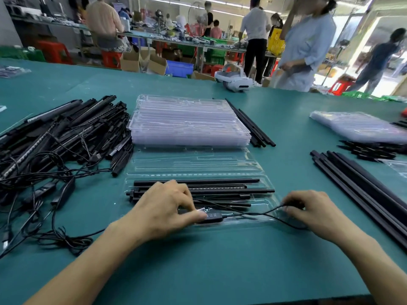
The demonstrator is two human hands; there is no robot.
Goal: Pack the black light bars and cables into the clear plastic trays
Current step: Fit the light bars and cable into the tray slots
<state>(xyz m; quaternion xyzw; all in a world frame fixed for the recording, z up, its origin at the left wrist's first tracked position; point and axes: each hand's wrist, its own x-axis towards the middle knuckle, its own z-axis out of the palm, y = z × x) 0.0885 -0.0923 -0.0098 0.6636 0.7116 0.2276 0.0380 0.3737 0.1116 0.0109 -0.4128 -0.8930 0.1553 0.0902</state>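
Lying in the tray [269, 200], light bars [220, 191] ran left-right; left hand [163, 208] pinched the controller [213, 216] at its near edge, right hand [312, 213] pinched the cable [253, 214].

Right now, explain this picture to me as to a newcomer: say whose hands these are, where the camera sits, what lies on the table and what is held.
No machine here: a person works bare-handed, and the one camera sits on their head, looking down. The left hand pinches an inline controller at the near edge of the open clear tray, which already holds black light bars. The right hand pinches the cable. Behind stands a stack of clear trays. At left lies a pile of light bars with cables; at right, black rods.
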